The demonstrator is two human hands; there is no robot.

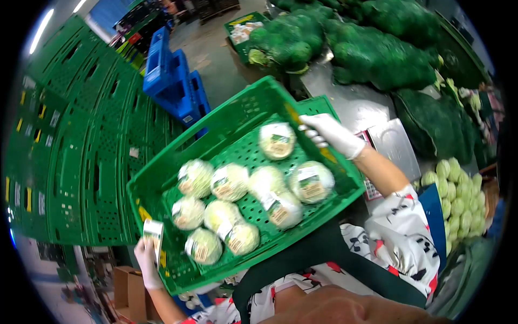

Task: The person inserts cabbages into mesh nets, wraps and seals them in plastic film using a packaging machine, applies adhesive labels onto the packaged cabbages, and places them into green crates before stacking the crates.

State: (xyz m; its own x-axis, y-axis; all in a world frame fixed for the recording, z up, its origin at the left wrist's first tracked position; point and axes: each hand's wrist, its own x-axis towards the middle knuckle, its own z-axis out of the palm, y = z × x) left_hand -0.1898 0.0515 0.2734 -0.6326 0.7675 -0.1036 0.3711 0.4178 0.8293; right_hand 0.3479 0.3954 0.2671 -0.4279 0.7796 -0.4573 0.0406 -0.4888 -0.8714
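Observation:
A green perforated crate (198, 137) is held up in front of my body, tilted in view. Inside lie several wrapped, labelled pale cabbages (229, 182). My right hand (330, 135), in a white glove, has its fingers wrapped over the crate's far right end. At the opposite end, my left hand (147, 259), also gloved, holds the crate's edge beside a white label card (153, 235). Part of the left fingers is hidden by the card. Under the crate's right end, the corner of another green crate (322, 106) shows.
Tall stacks of green crates (70, 162) rise on the left, with blue pallets (174, 81) behind. Green net sacks of cabbages (377, 48) lie on a metal table (364, 102) at the upper right. A scale (393, 148) and piled bare cabbages (458, 200) are at the right.

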